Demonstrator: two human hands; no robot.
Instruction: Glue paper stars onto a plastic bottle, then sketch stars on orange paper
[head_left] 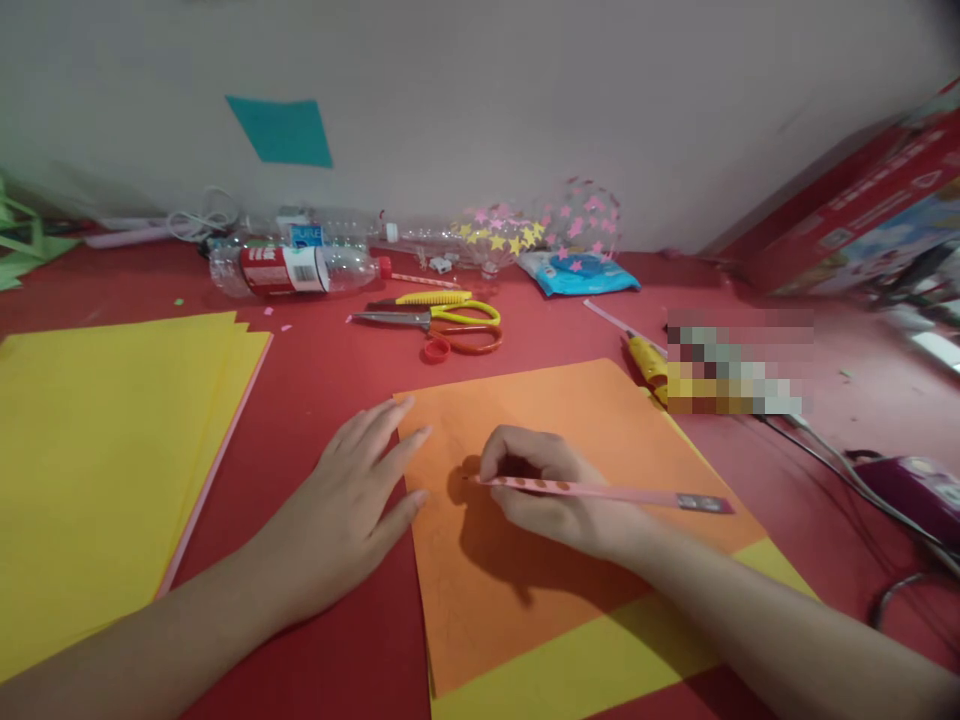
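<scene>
An orange sheet of paper (pixel 540 410) lies over a yellow sheet (pixel 570 665) on the red table (pixel 330 660). My right hand (pixel 551 490) grips a pink pencil (pixel 622 491) with brown spots, its tip low over the left part of the orange sheet; I cannot tell if it touches. Faint pencil lines show near that sheet's left side. Spread flat, my left hand (pixel 367 490) rests with its fingertips on the sheet's left edge and the palm over the table. Scissors (pixel 431 318) with yellow and orange handles lie beyond the sheet.
Yellow paper (pixel 82 470) is stacked at the left. Along the wall are a plastic bottle (pixel 292 270), a blue packet (pixel 585 278) and star-dotted clear balls. A red cap (pixel 436 349) sits by the scissors. A yellow glue gun (pixel 649 368) and cables (pixel 840 465) lie to the right.
</scene>
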